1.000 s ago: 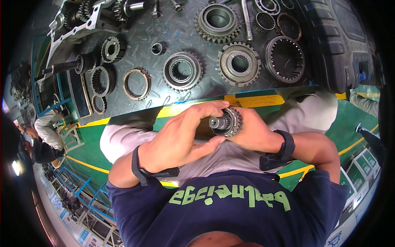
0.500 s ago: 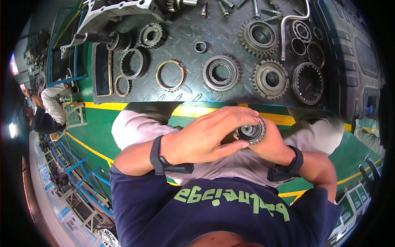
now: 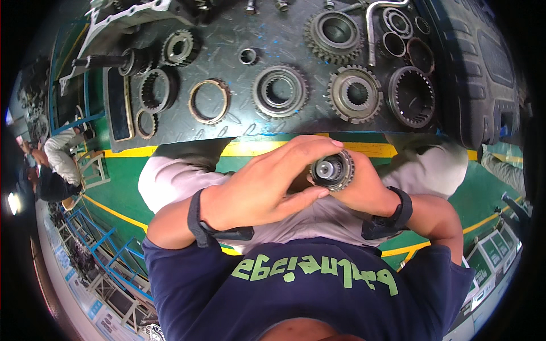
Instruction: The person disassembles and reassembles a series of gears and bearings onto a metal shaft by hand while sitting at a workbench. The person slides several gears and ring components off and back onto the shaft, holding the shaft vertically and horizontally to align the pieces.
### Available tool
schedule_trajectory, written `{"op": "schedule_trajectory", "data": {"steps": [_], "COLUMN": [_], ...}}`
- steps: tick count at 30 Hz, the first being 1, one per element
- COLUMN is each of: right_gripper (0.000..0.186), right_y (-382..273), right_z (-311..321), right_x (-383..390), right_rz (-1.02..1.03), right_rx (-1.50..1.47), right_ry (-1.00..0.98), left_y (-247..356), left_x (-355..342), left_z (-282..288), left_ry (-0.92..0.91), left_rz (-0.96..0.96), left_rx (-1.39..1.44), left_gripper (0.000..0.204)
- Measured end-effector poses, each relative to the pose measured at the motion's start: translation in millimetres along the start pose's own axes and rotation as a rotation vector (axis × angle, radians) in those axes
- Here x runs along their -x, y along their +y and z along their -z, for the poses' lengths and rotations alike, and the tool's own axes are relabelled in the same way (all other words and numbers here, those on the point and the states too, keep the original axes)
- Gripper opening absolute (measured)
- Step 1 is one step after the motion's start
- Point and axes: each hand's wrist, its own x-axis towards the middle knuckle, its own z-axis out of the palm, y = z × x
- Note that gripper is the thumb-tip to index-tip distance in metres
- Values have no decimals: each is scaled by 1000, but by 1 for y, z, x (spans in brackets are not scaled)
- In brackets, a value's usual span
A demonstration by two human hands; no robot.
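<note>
Thumb and forefinger of the left hand curve to opposite sides of a geared shaft, gripping its toothed rim, while the right hand is closed round it from the other side. The shaft's end faces up toward the camera, and the whole part is held clear of the black worktop, just outside its near edge and right of that edge's middle. Dark wristbands circle both wrists.

Along the near edge, left to right, lie a small toothed ring, a bronze-coloured ring, a round gear, a gear with squared teeth and, by the near right corner, a large ring. Deeper in sit a tiny ring and a thick gear, with a bent metal rod beside the latter. A splined shaft lies by the left edge, a pale metal housing at the far left corner; a bulky black case lines the right edge.
</note>
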Motion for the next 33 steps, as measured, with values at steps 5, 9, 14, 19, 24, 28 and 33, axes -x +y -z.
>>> {"op": "schedule_trajectory", "data": {"steps": [5,9,14,19,24,28,33], "right_gripper": [37,35,32,46,54,49,30], "right_y": [2,6,4,-3,-9,-12,-16], "right_z": [0,-2,1,0,3,0,-2], "right_x": [1,-2,-5,-6,4,7,6], "right_rz": [34,225,143,122,37,-23,-5], "right_rx": [51,81,168,250,65,84,104], "right_ry": [35,107,58,25,-42,-41,-59], "left_y": [1,4,10,17,21,7,-25], "left_x": [-3,-10,-18,-17,-21,-19,-16], "left_z": [1,4,13,21,48,97,131], "left_ry": [-23,-49,-94,-135,-9,686,621], "left_rz": [7,-14,-6,38,-111,91,464], "left_rx": [-9,-25,-71,-133,-295,-600,-1006], "left_gripper": [65,59,50,52,52,19,52]}}
